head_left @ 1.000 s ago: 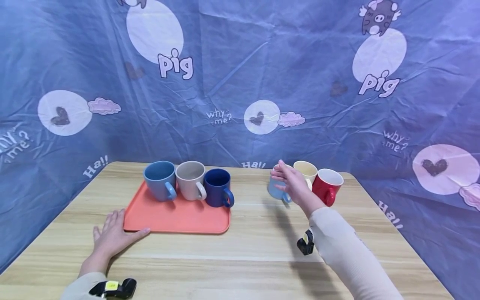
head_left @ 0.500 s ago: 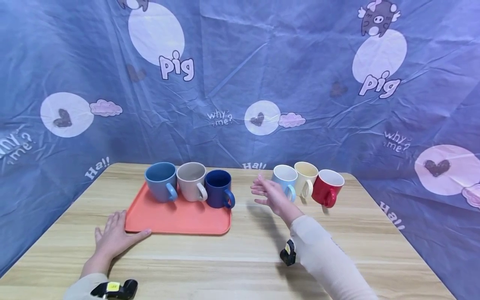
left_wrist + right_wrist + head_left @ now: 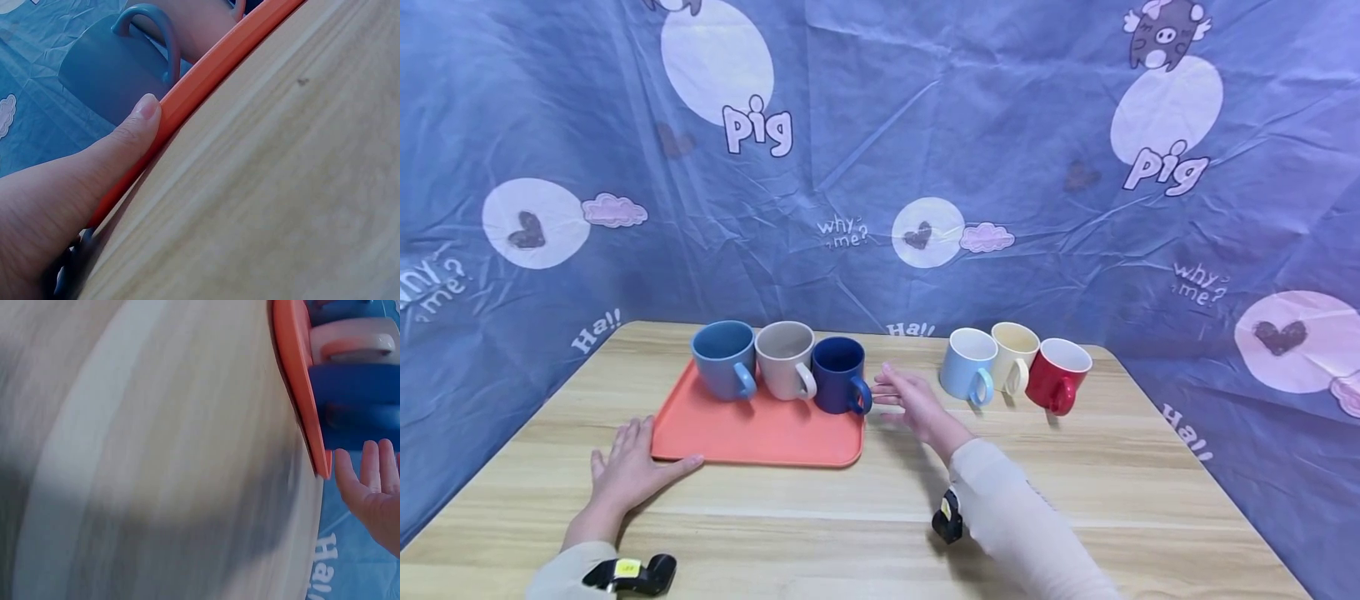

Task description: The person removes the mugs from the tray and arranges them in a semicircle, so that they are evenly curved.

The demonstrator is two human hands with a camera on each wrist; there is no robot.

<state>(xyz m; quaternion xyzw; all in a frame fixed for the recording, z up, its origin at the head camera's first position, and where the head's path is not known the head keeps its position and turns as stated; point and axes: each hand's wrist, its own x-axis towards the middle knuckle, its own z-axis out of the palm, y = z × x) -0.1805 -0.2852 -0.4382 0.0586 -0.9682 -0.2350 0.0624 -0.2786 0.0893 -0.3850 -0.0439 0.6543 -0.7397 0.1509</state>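
Observation:
My left hand point(image 3: 628, 475) rests at the near left corner of an orange tray point(image 3: 752, 437), fingers spread. Its thumb point(image 3: 134, 125) lies against the tray's rim in the left wrist view. Three mugs stand upright in a row on the tray: a grey-blue mug point(image 3: 718, 367), a light grey mug point(image 3: 778, 367) and a dark blue mug point(image 3: 835, 382). Just right of the dark blue mug, my right hand point(image 3: 917, 406) is held with fingers extended and nothing in it. Whether its fingertips touch that mug's handle I cannot tell.
Farther right on the wooden table point(image 3: 820, 533) stand a light blue mug point(image 3: 964, 371), a cream mug point(image 3: 1009, 354) and a red mug point(image 3: 1048, 379), close together. A blue printed cloth point(image 3: 850, 167) hangs behind the table.
My right hand has moved left and a little nearer, from in front of the light blue mug to beside the dark blue one. The left hand and the mugs stay put.

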